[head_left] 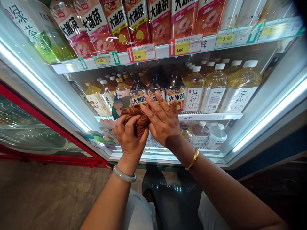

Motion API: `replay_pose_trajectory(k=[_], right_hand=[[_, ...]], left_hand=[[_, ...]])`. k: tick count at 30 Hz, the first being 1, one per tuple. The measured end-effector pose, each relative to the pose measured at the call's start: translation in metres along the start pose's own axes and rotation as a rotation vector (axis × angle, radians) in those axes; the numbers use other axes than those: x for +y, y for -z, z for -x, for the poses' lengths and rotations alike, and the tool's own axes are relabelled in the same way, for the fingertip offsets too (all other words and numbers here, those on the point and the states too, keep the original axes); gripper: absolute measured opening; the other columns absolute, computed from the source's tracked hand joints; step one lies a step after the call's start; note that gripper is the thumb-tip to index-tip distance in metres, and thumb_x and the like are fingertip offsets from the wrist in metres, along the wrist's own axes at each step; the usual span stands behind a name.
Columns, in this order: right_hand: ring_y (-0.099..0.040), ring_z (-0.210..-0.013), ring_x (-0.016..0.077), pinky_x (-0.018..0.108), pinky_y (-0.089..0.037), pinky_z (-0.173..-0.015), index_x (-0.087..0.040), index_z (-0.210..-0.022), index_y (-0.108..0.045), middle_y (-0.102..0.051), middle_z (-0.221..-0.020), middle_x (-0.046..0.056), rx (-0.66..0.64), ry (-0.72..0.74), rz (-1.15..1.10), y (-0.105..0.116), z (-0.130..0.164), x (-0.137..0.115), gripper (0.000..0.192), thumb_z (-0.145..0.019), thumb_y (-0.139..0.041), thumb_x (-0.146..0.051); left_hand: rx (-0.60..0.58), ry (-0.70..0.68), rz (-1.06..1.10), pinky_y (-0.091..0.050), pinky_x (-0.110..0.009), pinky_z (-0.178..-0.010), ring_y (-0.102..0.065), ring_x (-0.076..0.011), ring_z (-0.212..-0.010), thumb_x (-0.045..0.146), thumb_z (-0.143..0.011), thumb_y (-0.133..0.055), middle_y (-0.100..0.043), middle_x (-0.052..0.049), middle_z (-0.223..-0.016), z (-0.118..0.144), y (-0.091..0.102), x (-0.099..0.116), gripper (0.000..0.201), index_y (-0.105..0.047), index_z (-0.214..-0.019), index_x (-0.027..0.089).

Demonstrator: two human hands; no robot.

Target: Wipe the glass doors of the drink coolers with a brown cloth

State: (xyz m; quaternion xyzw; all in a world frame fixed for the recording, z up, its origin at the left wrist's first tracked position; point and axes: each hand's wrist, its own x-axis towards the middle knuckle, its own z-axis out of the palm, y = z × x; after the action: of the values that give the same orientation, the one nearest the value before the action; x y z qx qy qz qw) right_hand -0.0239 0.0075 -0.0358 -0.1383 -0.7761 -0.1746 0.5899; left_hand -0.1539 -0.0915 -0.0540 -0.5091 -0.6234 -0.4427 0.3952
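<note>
A crumpled brown cloth (134,118) is bunched in my left hand (130,135), whose fingers are wrapped round it. My right hand (163,119) lies beside the cloth with its fingers stretched out and apart, its thumb side close to or touching the cloth's edge. I cannot tell whether that palm rests on the glass door, which carries a flower decal (120,105) just left of the cloth. Behind my hands, dark iced-tea bottles (175,91) stand on the middle shelf, partly hidden by my right fingers.
An upper shelf holds red drink cartons (160,22) above price tags (141,54). Clear tea bottles (194,89) stand at the right of the middle shelf, with more bottles (200,132) below. A red door frame (79,147) runs along the left. Tiled floor (59,191) lies below.
</note>
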Motion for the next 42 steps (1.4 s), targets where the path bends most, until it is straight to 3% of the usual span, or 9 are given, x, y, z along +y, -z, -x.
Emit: replay_pose_trajectory(k=[5, 12, 19, 26, 30, 33, 38, 42], right_hand=[[-0.011, -0.165, 0.0163, 0.049, 0.006, -0.137, -0.024, -0.152, -0.049, -0.045, -0.166, 0.001, -0.078, -0.032, -0.010, 0.006, 0.002, 0.004, 0.054, -0.098, -0.052, -0.019], [-0.016, -0.164, 0.0162, 0.047, 0.001, -0.138, -0.022, -0.147, -0.056, -0.050, -0.162, 0.001, -0.111, 0.001, 0.008, 0.008, 0.003, 0.005, 0.050, -0.098, -0.052, -0.017], [-0.014, -0.164, 0.0141, 0.047, 0.014, -0.135, -0.023, -0.149, -0.053, -0.049, -0.163, -0.002, -0.010, -0.033, 0.077, 0.017, -0.003, 0.013, 0.049, -0.100, -0.048, -0.019], [-0.006, -0.165, 0.0148, 0.045, 0.013, -0.135, -0.024, -0.153, -0.049, -0.045, -0.165, -0.004, -0.021, -0.058, 0.108, 0.023, -0.002, 0.025, 0.053, -0.101, -0.044, -0.018], [-0.003, -0.165, 0.0145, 0.047, 0.013, -0.135, -0.024, -0.153, -0.049, -0.042, -0.167, -0.004, -0.073, -0.056, 0.108, 0.023, 0.000, 0.024, 0.053, -0.100, -0.047, -0.021], [-0.006, -0.165, 0.0137, 0.048, 0.015, -0.134, -0.022, -0.151, -0.051, -0.045, -0.165, -0.004, -0.032, -0.041, 0.152, 0.026, -0.001, 0.025, 0.049, -0.102, -0.047, -0.023], [-0.009, -0.164, 0.0149, 0.050, 0.018, -0.133, -0.024, -0.154, -0.047, -0.042, -0.165, -0.004, -0.022, -0.057, 0.222, 0.037, -0.003, 0.035, 0.048, -0.108, -0.039, -0.035], [-0.001, -0.164, 0.0171, 0.049, 0.020, -0.131, -0.026, -0.159, -0.040, -0.037, -0.168, -0.004, -0.028, -0.098, 0.247, 0.045, -0.005, 0.046, 0.053, -0.107, -0.042, -0.035]], left_hand=[[0.160, 0.150, 0.003, -0.039, -0.048, -0.116, -0.051, -0.0302, -0.132, 0.029, -0.080, -0.072, -0.057, -0.014, -0.130, -0.005, -0.001, -0.006, 0.056, -0.058, -0.133, 0.020], [-0.037, -0.010, 0.044, -0.039, -0.048, -0.114, -0.055, -0.0296, -0.126, 0.031, -0.084, -0.074, -0.059, -0.012, -0.125, 0.005, -0.002, 0.015, 0.046, -0.062, -0.128, 0.023], [0.138, 0.120, 0.055, -0.036, -0.052, -0.118, -0.050, -0.0331, -0.132, 0.025, -0.080, -0.074, -0.057, -0.015, -0.131, -0.013, 0.001, 0.006, 0.057, -0.060, -0.136, 0.020], [-0.006, -0.093, 0.051, -0.040, -0.047, -0.112, -0.057, -0.0301, -0.126, 0.030, -0.081, -0.077, -0.059, -0.011, -0.128, -0.005, -0.010, 0.035, 0.050, -0.063, -0.129, 0.026], [0.073, 0.023, 0.061, -0.038, -0.052, -0.117, -0.054, -0.0327, -0.130, 0.029, -0.081, -0.076, -0.059, -0.013, -0.131, -0.015, -0.006, 0.031, 0.057, -0.061, -0.136, 0.025], [0.142, 0.111, 0.106, -0.035, -0.055, -0.120, -0.049, -0.0350, -0.136, 0.025, -0.083, -0.074, -0.056, -0.015, -0.138, -0.021, -0.004, 0.031, 0.064, -0.057, -0.144, 0.024], [0.056, -0.018, 0.097, -0.038, -0.053, -0.117, -0.055, -0.0332, -0.130, 0.031, -0.081, -0.079, -0.061, -0.013, -0.131, -0.014, -0.013, 0.050, 0.059, -0.062, -0.138, 0.025], [0.033, -0.075, 0.108, -0.039, -0.054, -0.116, -0.056, -0.0335, -0.129, 0.028, -0.082, -0.079, -0.061, -0.013, -0.131, -0.015, -0.017, 0.058, 0.055, -0.064, -0.134, 0.026]])
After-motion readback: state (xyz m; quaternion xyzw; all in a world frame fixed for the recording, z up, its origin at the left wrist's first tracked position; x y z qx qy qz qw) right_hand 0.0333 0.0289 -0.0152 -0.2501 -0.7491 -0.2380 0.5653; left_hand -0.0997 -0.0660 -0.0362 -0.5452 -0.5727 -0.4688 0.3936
